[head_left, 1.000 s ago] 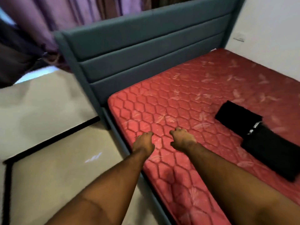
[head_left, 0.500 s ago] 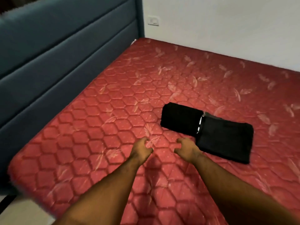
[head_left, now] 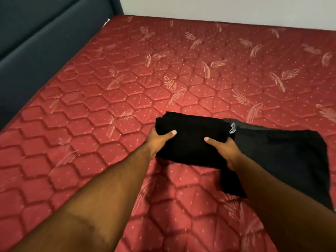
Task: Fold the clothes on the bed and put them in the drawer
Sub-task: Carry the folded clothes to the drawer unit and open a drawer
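Note:
A folded black garment [head_left: 190, 140] lies on the red quilted mattress [head_left: 127, 88], in the middle of the view. My left hand [head_left: 157, 140] grips its left edge, thumb on top and fingers underneath. My right hand [head_left: 222, 148] grips its right edge the same way. A second folded dark garment [head_left: 283, 159] lies flat just to the right, touching the first, with a small white label [head_left: 232, 128] showing between them. No drawer is in view.
The dark blue padded headboard [head_left: 36, 42] runs along the left side of the bed. A white wall [head_left: 227, 10] stands behind the mattress's far edge. Bare mattress stretches to the left and beyond the garments.
The view swung from the bed's corner onto the mattress. Both hands moved forward from empty and curled to gripping the left black garment by its two edges.

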